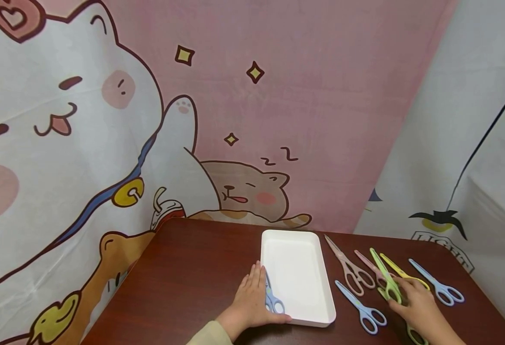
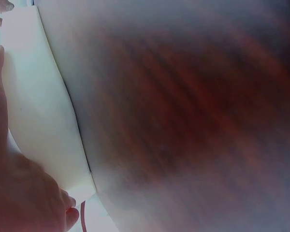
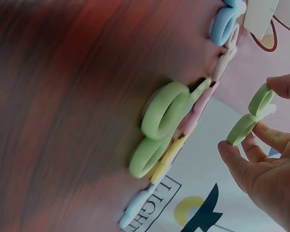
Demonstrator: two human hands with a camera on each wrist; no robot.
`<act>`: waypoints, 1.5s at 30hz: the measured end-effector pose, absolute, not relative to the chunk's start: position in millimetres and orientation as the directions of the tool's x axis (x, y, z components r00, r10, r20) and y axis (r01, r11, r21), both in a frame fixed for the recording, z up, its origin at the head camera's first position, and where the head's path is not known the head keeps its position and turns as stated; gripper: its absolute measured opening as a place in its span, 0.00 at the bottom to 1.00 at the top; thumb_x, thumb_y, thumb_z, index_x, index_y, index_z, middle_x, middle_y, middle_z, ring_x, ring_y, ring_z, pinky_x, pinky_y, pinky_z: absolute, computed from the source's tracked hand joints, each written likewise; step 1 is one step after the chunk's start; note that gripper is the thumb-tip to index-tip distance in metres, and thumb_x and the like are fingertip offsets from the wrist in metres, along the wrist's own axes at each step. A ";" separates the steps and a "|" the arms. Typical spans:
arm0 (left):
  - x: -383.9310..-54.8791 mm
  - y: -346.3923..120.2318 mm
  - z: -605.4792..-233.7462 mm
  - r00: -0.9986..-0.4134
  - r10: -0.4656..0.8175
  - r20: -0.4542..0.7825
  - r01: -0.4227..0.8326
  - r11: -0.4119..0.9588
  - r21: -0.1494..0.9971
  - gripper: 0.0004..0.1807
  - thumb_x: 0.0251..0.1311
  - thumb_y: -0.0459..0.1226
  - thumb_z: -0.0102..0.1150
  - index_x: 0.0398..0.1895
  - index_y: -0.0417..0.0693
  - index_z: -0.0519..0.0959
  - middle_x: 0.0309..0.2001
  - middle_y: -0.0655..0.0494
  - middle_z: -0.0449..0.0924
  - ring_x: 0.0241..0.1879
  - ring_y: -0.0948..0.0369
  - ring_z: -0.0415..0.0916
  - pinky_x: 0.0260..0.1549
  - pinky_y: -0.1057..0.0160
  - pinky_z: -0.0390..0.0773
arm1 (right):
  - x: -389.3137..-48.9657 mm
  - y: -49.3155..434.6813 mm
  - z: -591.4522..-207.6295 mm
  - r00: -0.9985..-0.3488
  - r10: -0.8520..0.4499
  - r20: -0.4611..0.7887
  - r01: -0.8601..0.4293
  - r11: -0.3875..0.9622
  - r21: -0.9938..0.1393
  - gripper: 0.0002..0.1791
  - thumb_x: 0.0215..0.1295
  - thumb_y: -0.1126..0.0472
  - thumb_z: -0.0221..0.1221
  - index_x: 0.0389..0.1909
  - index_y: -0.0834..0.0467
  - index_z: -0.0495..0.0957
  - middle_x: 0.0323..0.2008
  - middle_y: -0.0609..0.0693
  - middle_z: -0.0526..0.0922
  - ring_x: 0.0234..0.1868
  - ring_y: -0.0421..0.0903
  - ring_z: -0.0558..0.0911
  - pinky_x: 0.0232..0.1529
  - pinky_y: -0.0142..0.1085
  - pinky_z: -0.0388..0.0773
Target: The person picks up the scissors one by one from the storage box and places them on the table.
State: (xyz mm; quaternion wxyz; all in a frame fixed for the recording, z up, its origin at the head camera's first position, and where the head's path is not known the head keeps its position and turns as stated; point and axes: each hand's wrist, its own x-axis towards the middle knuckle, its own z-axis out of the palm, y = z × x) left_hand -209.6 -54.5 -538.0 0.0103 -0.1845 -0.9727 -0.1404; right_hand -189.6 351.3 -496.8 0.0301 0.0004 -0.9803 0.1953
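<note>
My left hand (image 1: 251, 299) rests along the left side of a white tray (image 1: 297, 268), its fingers straight and its thumb at the near edge. Inside the tray, partly behind that hand, lie light blue scissors (image 1: 273, 303). With thumb and fingers, my right hand (image 1: 422, 309) pinches the handles of green scissors (image 3: 242, 129), which are raised above the table in the right wrist view. Below them, a second green pair (image 1: 417, 335) lies on the table, mostly hidden by the right hand in the head view.
On the brown table (image 1: 192, 273), right of the tray, lie pale pink scissors (image 1: 346, 263), blue scissors (image 1: 356, 303), pink scissors (image 1: 368, 263), yellow scissors (image 1: 399, 271) and another blue pair (image 1: 435, 282). A printed cloth (image 1: 321, 120) hangs behind the table.
</note>
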 end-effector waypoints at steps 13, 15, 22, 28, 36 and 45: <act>-207.8 -55.1 -531.8 -0.927 0.370 0.057 0.370 0.886 0.280 0.79 0.23 0.85 0.44 0.73 0.36 0.46 0.75 0.41 0.40 0.74 0.49 0.42 0.68 0.49 0.56 | -186.1 382.1 -503.6 -0.998 -0.009 -0.060 0.012 0.942 -0.335 0.41 0.52 0.47 0.66 0.55 0.76 0.67 0.49 0.79 0.67 0.46 0.74 0.70 0.39 0.63 0.71; -207.7 -55.0 -532.2 -0.928 0.368 0.059 0.370 0.890 0.268 0.79 0.24 0.85 0.42 0.74 0.37 0.46 0.75 0.41 0.40 0.74 0.49 0.42 0.68 0.50 0.55 | -185.9 385.9 -504.9 -0.997 -0.013 -0.070 0.011 0.944 -0.331 0.42 0.52 0.46 0.66 0.55 0.76 0.67 0.49 0.79 0.67 0.46 0.75 0.70 0.39 0.63 0.70; -207.9 -54.4 -529.6 -0.923 0.375 0.086 0.383 0.873 0.304 0.78 0.25 0.84 0.47 0.73 0.34 0.47 0.74 0.39 0.43 0.74 0.47 0.45 0.66 0.47 0.57 | -181.7 398.9 -507.8 -0.997 -0.006 -0.077 0.018 0.953 -0.304 0.41 0.50 0.47 0.67 0.53 0.76 0.69 0.46 0.79 0.69 0.46 0.75 0.69 0.41 0.64 0.68; -209.9 -54.2 -530.2 -0.927 0.369 0.071 0.373 0.879 0.298 0.79 0.24 0.84 0.45 0.73 0.36 0.46 0.75 0.41 0.41 0.74 0.48 0.43 0.67 0.48 0.56 | -178.6 412.0 -509.5 -0.995 -0.007 -0.096 0.022 0.953 -0.303 0.42 0.50 0.46 0.67 0.53 0.76 0.68 0.44 0.79 0.69 0.44 0.75 0.70 0.39 0.61 0.71; -212.1 -54.0 -531.7 -0.926 0.369 0.083 0.377 0.883 0.279 0.79 0.24 0.84 0.45 0.73 0.37 0.46 0.75 0.41 0.41 0.74 0.48 0.43 0.67 0.49 0.56 | -175.9 427.2 -511.3 -0.996 -0.047 -0.073 -0.025 0.963 -0.270 0.36 0.50 0.49 0.67 0.49 0.75 0.71 0.42 0.77 0.72 0.43 0.74 0.73 0.38 0.61 0.69; -210.1 -54.8 -524.4 -0.929 0.369 0.045 0.365 0.884 0.292 0.77 0.26 0.83 0.47 0.73 0.37 0.46 0.75 0.41 0.41 0.74 0.49 0.43 0.68 0.49 0.55 | -171.0 440.4 -512.7 -0.991 -0.002 -0.133 0.030 0.971 -0.238 0.37 0.48 0.49 0.68 0.47 0.76 0.71 0.42 0.79 0.69 0.44 0.74 0.71 0.40 0.63 0.68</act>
